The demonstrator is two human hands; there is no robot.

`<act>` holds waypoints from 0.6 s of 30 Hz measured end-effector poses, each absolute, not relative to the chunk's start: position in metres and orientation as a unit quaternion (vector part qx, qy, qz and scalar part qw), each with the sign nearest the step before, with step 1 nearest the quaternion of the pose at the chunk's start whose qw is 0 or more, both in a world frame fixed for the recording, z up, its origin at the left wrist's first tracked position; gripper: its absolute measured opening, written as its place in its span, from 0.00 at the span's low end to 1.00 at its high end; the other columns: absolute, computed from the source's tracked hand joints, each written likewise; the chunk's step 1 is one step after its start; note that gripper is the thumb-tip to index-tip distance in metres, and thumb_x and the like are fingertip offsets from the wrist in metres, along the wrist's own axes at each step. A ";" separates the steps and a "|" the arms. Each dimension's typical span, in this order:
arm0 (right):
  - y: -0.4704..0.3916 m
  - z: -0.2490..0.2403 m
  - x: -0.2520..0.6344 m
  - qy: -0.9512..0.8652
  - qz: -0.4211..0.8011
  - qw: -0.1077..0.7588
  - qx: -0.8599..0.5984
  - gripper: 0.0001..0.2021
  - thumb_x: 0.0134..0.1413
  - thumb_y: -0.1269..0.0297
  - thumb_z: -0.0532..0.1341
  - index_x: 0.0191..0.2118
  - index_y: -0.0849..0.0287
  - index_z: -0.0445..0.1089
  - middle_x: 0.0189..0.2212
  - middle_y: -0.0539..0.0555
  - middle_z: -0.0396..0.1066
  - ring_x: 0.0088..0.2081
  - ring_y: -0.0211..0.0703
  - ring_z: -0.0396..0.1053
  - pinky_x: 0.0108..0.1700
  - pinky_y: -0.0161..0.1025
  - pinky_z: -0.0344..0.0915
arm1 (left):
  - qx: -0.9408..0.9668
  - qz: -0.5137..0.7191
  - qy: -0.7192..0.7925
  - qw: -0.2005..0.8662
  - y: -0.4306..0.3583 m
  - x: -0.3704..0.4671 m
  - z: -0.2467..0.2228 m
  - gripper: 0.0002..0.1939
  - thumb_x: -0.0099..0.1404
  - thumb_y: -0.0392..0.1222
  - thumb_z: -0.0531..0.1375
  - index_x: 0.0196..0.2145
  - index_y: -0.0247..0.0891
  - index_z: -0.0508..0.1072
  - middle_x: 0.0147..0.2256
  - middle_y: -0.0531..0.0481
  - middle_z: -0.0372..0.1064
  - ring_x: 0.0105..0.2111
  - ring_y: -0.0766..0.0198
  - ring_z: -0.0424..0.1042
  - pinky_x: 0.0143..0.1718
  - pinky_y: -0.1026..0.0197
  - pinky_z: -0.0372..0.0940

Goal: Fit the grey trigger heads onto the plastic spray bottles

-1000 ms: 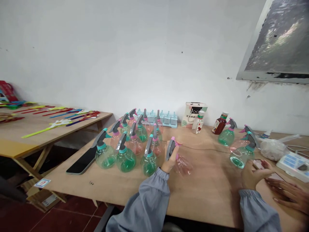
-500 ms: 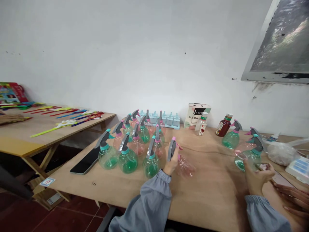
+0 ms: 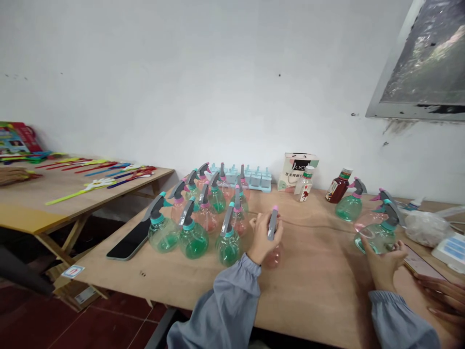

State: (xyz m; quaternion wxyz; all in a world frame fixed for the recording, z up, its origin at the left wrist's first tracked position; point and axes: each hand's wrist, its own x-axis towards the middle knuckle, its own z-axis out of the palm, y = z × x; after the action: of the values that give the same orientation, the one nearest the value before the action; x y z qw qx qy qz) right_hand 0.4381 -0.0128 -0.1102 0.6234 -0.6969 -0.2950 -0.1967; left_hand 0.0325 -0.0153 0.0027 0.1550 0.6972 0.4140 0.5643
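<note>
My left hand [image 3: 264, 236] is wrapped round the neck of a pink spray bottle [image 3: 274, 257]. Its grey trigger head with a pink tip points up, and the bottle's lower part shows under my fingers. To the left stand several green and pink spray bottles, the nearest a green spray bottle [image 3: 228, 248] with a turquoise collar. My right hand [image 3: 384, 264] has thumb and fingers on either side of a clear green spray bottle [image 3: 378, 238] at the table's right; part of its base is hidden by the hand. Behind it are a pink spray bottle [image 3: 366, 220] and another green one [image 3: 348, 207].
A black phone [image 3: 129, 241] lies left of the bottles. Along the wall stand a light-blue mould tray [image 3: 259, 180], a paper bag [image 3: 288, 172] and two drink bottles. Another person's hand [image 3: 445, 295] is beside a phone [image 3: 423, 264] at lower right. Plastic hand toys lie on the left table.
My left hand has turned the pink spray bottle, which was tilted with its base to the right and now stands more upright. My right hand has hardly moved.
</note>
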 end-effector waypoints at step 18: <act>-0.016 -0.095 0.418 -0.265 -0.130 0.586 -0.755 0.60 0.27 0.37 0.68 0.66 0.65 0.50 0.64 0.76 0.57 0.66 0.75 0.56 0.64 0.64 0.55 | 0.700 0.495 0.515 0.004 -0.025 0.041 -0.071 0.34 0.56 0.49 0.68 0.55 0.37 0.62 0.56 0.36 0.67 0.58 0.47 0.67 0.55 0.44 0.62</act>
State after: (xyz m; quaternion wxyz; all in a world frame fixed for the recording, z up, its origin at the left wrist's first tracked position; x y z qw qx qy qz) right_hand 0.4184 -0.0158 -0.0945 0.5859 -0.7546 -0.2651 -0.1301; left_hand 0.0411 -0.0253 -0.0710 0.0035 0.6999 0.5153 0.4946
